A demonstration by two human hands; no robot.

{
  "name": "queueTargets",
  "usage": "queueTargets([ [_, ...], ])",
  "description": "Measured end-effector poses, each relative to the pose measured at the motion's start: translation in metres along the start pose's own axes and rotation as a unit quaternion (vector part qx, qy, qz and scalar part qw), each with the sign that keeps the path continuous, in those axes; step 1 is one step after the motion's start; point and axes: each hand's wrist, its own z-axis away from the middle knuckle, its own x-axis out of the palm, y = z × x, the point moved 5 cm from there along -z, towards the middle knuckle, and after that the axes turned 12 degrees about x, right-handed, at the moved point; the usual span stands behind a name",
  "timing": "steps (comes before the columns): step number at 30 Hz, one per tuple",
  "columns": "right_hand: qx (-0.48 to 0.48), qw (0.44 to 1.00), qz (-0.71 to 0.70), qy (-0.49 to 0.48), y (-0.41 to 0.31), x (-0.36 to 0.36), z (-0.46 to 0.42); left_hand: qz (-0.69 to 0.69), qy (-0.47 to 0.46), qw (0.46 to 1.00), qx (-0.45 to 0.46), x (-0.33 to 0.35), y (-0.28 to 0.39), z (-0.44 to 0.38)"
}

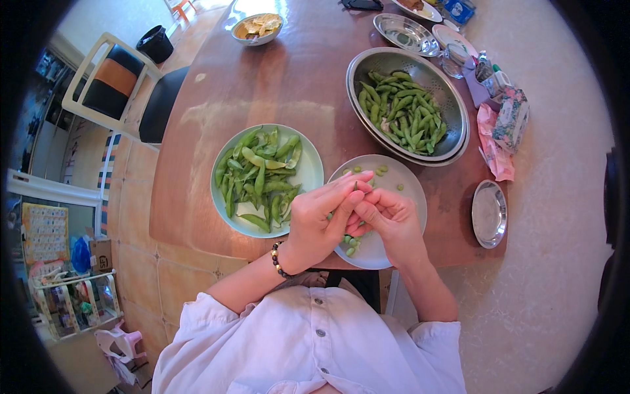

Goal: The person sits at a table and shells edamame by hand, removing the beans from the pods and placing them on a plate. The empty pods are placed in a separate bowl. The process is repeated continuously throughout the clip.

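My left hand (pixel 315 214) and my right hand (pixel 396 219) meet above a pale plate (pixel 414 197). Between their fingertips they pinch a green soybean pod (pixel 355 186); only its tip shows, and the fingers hide the rest. Shelled green beans (pixel 351 241) lie on that plate, partly covered by my hands. To the left, a light green plate (pixel 220 209) carries a heap of pods (pixel 261 177), some looking flat or split. Beyond the right hand, a steel colander (pixel 455 130) nested in another steel bowl holds plump green pods (pixel 406 115).
A small oval steel dish (pixel 489 214) sits near the table's right edge. Tissue packs (pixel 512 118) and a glass jug (pixel 454 61) stand along that side, beside a steel plate (pixel 406 34). Farther off is a bowl of peels or scraps (pixel 257 29). A chair (pixel 115 83) flanks the table's left.
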Motion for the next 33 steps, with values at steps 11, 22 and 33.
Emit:
queueTargets([
  [11,-0.064,0.996,0.048,0.045,-0.007,0.004,0.003,0.142,-0.003,0.984,-0.109,0.011,-0.008,0.004],
  [22,-0.102,0.979,0.161,0.076,-0.015,0.012,0.013,0.004,-0.058,0.998,-0.019,0.008,0.002,-0.001],
  [33,-0.099,0.973,0.189,0.090,-0.016,0.003,0.021,-0.046,-0.204,0.977,0.030,-0.001,0.013,-0.018],
])
